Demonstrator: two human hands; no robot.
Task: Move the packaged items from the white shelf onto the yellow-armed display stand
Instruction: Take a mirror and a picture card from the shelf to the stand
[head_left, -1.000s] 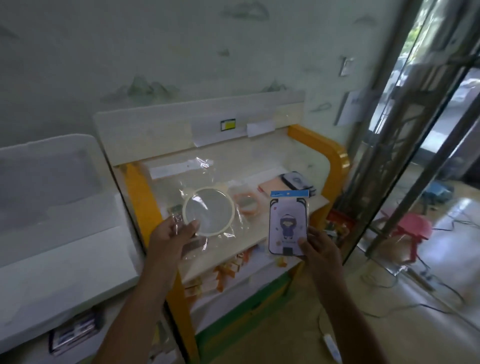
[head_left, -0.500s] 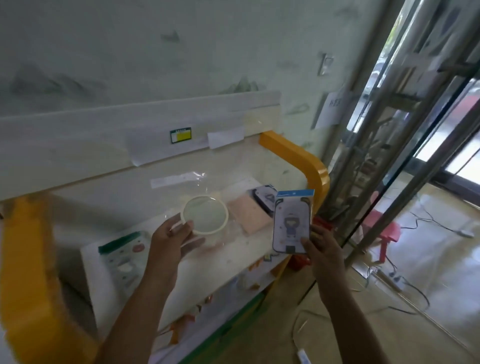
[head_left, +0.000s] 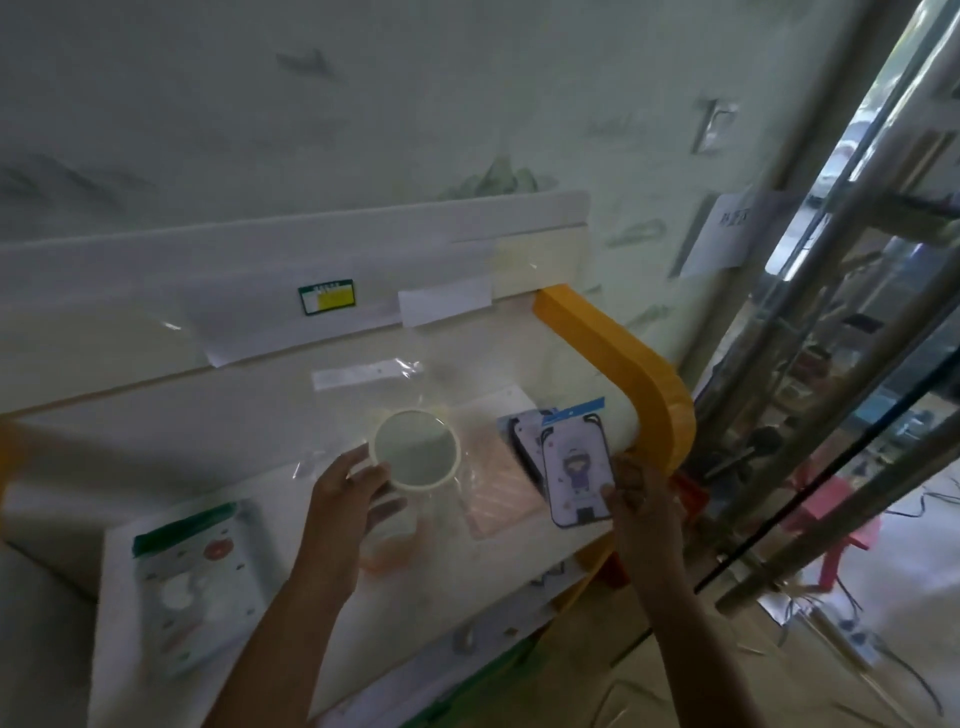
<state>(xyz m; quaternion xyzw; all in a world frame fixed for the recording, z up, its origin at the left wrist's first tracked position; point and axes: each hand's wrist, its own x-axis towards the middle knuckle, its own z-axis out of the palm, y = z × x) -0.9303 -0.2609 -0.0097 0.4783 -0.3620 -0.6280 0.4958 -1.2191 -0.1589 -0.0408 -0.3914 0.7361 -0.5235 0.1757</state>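
Both hands grip packages over the stand (head_left: 623, 364): left (head_left: 345, 486) the bagged ring (head_left: 417, 450), right (head_left: 641, 501) the phone case (head_left: 576, 473).

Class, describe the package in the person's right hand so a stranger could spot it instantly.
Find the yellow arm at the stand's right end. Just left of it, the right hand holds a phone-case package. Unlike the neighbouring packs, it has a blue header and a cartoon figure.
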